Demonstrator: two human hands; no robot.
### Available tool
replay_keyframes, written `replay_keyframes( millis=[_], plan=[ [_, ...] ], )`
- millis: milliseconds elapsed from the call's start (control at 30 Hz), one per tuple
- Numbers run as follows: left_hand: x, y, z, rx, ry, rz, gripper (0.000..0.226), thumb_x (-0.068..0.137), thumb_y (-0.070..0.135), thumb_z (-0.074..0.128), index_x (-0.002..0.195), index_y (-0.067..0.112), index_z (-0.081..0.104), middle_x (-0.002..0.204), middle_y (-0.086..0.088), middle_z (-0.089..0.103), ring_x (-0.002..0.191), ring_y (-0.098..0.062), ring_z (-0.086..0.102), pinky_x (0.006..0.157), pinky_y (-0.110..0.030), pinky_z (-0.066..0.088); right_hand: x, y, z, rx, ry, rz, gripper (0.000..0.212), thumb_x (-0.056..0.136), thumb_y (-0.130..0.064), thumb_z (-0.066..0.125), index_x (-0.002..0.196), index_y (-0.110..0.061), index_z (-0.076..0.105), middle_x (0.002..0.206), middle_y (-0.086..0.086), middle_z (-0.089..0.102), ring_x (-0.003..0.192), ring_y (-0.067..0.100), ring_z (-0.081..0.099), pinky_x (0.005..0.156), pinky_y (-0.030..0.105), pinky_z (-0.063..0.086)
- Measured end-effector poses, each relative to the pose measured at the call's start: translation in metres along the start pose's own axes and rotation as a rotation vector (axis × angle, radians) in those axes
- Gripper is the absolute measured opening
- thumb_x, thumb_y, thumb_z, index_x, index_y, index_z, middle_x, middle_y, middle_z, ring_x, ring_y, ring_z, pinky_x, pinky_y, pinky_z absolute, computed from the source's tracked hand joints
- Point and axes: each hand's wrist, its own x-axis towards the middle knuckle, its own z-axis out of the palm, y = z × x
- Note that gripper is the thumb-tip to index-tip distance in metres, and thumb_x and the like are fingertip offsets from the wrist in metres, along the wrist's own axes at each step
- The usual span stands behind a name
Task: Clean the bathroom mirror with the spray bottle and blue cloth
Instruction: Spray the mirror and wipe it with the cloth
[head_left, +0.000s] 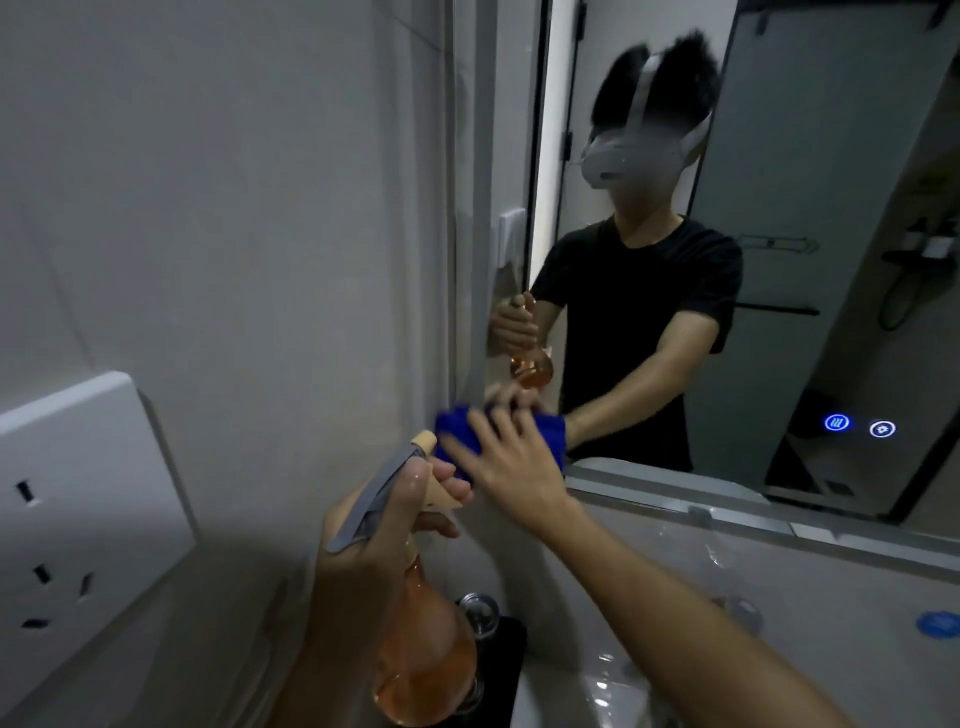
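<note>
The bathroom mirror (779, 208) fills the upper right, its left edge beside the grey wall. My right hand (511, 460) presses the blue cloth (457, 431) flat against the mirror's lower left corner, fingers spread over it. My left hand (363, 561) grips the neck and grey trigger of the orange spray bottle (426, 660), held upright below and left of the cloth, nozzle toward the mirror. The mirror reflects a person in a black T-shirt, both hands, the bottle and the cloth.
A white wall socket plate (78, 493) is on the left wall. Below the mirror runs a ledge (727, 525), with a white basin (597, 691) and a chrome fitting (480, 613) under the bottle. Two lit blue touch icons (860, 426) glow at the mirror's lower right.
</note>
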Motion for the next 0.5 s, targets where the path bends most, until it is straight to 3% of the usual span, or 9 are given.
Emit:
replay_keyframes(
  millis=[67,133,267,300,367,433,500],
  plan=[
    [0.0,0.003,0.0,-0.004,0.004,-0.011,0.087,0.049,0.079,0.075,0.093,0.005,0.068,0.082,-0.018,0.074,0.08,-0.033,0.074,0.054,-0.031,0.057,-0.04,0.0,0.013,-0.044,-0.115,-0.13,0.058,0.077,-0.035,0.076,0.131,-0.026,0.057,0.126,0.015,0.056,0.105,0.036,0.049,0.085,0.048,0.035],
    [0.001,0.005,0.001,-0.023,0.005,-0.024,0.079,0.054,0.073,0.075,0.09,0.003,0.068,0.081,-0.019,0.074,0.079,-0.034,0.074,0.052,-0.03,0.056,-0.061,0.018,0.01,-0.057,-0.138,-0.116,0.063,0.072,-0.036,0.079,0.131,-0.028,0.056,0.126,0.014,0.056,0.104,0.036,0.049,0.084,0.047,0.037],
    [0.0,0.01,0.009,-0.046,0.003,-0.019,0.082,0.059,0.069,0.078,0.103,0.0,0.067,0.085,-0.02,0.073,0.084,-0.036,0.073,0.055,-0.032,0.057,-0.035,0.081,-0.035,-0.032,0.128,0.186,0.055,0.081,-0.028,0.065,0.134,-0.03,0.055,0.128,0.021,0.056,0.107,0.043,0.05,0.088,0.052,0.037],
    [-0.001,0.011,0.012,-0.052,0.011,0.002,0.073,0.066,0.063,0.078,0.106,0.002,0.068,0.087,-0.02,0.073,0.085,-0.037,0.072,0.057,-0.033,0.057,-0.019,0.097,-0.052,-0.022,0.179,0.3,0.052,0.084,-0.028,0.056,0.136,-0.03,0.054,0.13,0.022,0.055,0.109,0.046,0.051,0.089,0.054,0.039],
    [-0.003,0.015,0.015,-0.063,0.031,0.051,0.036,0.083,0.043,0.071,0.102,0.013,0.075,0.086,-0.015,0.073,0.085,-0.038,0.072,0.058,-0.035,0.057,0.018,0.122,-0.086,0.044,0.249,0.529,0.056,0.086,-0.032,0.04,0.141,-0.028,0.05,0.132,0.023,0.052,0.113,0.047,0.05,0.09,0.055,0.04],
    [-0.003,0.02,0.016,-0.057,0.028,0.067,0.032,0.082,0.045,0.067,0.098,0.018,0.077,0.085,-0.011,0.073,0.084,-0.037,0.071,0.059,-0.036,0.057,0.054,0.127,-0.104,0.072,0.304,0.675,0.059,0.085,-0.031,0.042,0.143,-0.028,0.044,0.133,0.021,0.051,0.114,0.043,0.049,0.091,0.054,0.04],
    [-0.002,0.025,0.017,-0.052,0.023,0.078,0.047,0.073,0.06,0.071,0.098,0.021,0.077,0.086,-0.009,0.073,0.085,-0.035,0.072,0.06,-0.035,0.058,0.077,0.113,-0.098,0.033,0.295,0.638,0.061,0.085,-0.029,0.057,0.144,-0.029,0.04,0.134,0.021,0.05,0.115,0.045,0.049,0.093,0.057,0.04]
  ],
)
